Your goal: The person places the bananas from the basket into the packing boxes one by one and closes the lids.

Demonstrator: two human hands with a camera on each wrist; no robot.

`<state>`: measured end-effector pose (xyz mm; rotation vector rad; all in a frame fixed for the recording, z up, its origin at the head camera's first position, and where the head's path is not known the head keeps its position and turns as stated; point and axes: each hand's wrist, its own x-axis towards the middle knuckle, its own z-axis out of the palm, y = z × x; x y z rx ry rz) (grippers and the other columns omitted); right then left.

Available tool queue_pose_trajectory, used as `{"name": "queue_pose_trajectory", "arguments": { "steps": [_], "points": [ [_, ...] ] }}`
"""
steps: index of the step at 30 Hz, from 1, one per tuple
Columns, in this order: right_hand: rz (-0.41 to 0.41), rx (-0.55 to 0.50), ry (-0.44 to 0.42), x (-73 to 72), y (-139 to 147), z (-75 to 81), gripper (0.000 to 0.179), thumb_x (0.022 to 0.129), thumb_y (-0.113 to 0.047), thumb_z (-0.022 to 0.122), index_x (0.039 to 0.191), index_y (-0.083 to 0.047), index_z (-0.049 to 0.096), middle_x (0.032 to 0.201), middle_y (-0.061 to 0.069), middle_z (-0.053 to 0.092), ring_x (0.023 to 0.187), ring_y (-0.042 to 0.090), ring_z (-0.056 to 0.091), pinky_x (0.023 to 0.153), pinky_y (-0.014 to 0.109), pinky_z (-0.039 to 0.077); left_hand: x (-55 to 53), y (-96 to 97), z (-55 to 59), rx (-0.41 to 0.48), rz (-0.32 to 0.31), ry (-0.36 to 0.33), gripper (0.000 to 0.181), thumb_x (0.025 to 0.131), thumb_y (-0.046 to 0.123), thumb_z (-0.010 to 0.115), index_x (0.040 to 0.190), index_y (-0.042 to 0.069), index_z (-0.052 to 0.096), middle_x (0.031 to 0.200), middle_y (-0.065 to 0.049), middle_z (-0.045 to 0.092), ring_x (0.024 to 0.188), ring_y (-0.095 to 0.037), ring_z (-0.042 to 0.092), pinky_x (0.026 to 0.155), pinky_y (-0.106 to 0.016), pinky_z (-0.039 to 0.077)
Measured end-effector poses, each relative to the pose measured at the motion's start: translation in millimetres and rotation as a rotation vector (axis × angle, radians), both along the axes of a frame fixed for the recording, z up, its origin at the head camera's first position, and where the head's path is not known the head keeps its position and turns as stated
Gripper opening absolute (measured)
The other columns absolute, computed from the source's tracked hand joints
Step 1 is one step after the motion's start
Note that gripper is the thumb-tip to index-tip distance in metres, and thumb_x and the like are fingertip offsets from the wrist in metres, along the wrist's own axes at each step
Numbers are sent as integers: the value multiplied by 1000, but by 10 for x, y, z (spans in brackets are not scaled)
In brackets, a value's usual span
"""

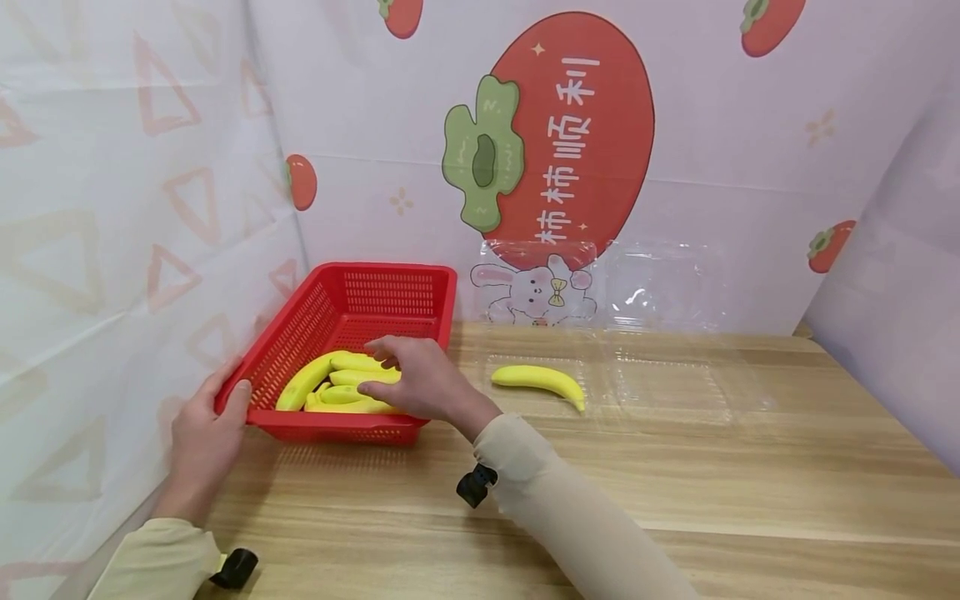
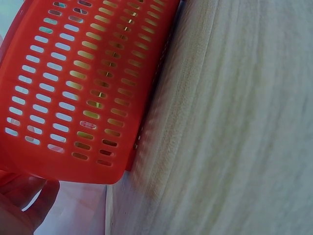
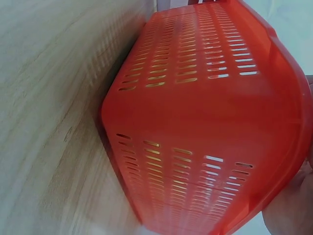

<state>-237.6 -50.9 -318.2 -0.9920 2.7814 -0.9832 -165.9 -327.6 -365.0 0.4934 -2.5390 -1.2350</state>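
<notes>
- Clock as in head view, 12 = away from person.
- Right hand is over the red basket's 4 o'clock corner; yellow bananas bunched in the basket's near end, under its fingertips and off to 9.
- Key relation: bananas by the fingertips run roughly 9-to-3, about in line with the reaching fingers; leftmost one slants about 8-to-2.
- Right thumb and fingers spread, gap between them; no banana visibly pinched. Contact with the pile: can't tell.
- Right hand is nearer the bananas. Left hand grips the basket at its 8 o'clock corner, thumb over rim.
- Single banana at 3 from right hand, in base of left clear container, axis about 9-to-4. Right clear container beside it at 3; both lids up at 12.
- Surface: wood-grain table, flat.
- Room: basket walls hem in the pile at 6 and 9; basket floor shows at 12. Patterned cloth close at 9.
</notes>
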Motion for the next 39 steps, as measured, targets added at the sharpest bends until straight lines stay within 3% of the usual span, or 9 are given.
{"name": "queue_pose_trajectory", "arguments": {
  "steps": [4,8,13,21,26,28,31,39],
  "points": [
    [26,101,7,2,-17,14,64,93,-42,80,150,-20,61,142,0,70,128,18,65,105,31,58,0,-3,-7,1,1,8,63,111,45,40,169,26,29,167,-24,41,137,-43,53,80,-15,59],
    [41,200,21,1,-41,32,67,93,-44,80,152,-21,59,146,-1,68,134,19,62,112,36,54,4,0,-8,3,-1,11,63,111,45,40,169,25,29,167,-24,41,136,-43,53,74,-9,54],
    [55,287,23,3,-68,69,66,93,-45,79,151,-21,60,147,-2,67,137,20,61,116,39,52,6,5,0,0,2,5,63,111,45,40,169,25,29,168,-23,40,137,-42,53,83,-18,60],
    [73,396,29,-40,-108,83,56,95,-46,76,145,-21,67,141,-3,71,131,18,64,113,36,53,4,-8,-1,-3,1,4,63,111,46,40,169,26,29,167,-24,42,138,-42,52,81,-14,57],
    [76,444,20,-85,-147,96,54,93,-45,79,141,-21,70,133,-3,75,117,15,66,107,33,57,-1,-7,-1,-6,4,1,63,111,46,40,169,27,29,167,-23,42,138,-42,53,92,-26,61],
    [79,458,13,-96,-161,105,53,92,-43,80,140,-21,71,132,-3,75,114,14,66,105,32,58,-4,-7,0,-1,4,-3,63,111,46,39,170,27,27,168,-23,40,139,-43,52,101,-42,60],
    [85,471,0,-102,-172,119,51,92,-40,81,139,-21,72,131,-3,76,112,14,66,104,31,58,-7,-2,-2,3,3,-9,64,111,47,39,170,27,26,169,-23,39,141,-43,51,105,-54,53],
    [91,490,-17,-88,-179,146,49,92,-37,81,137,-21,73,129,-3,76,110,14,66,104,30,58,-10,-2,0,9,-2,-13,64,111,46,38,170,27,25,169,-23,38,140,-43,50,106,-56,54]
  ]
}}
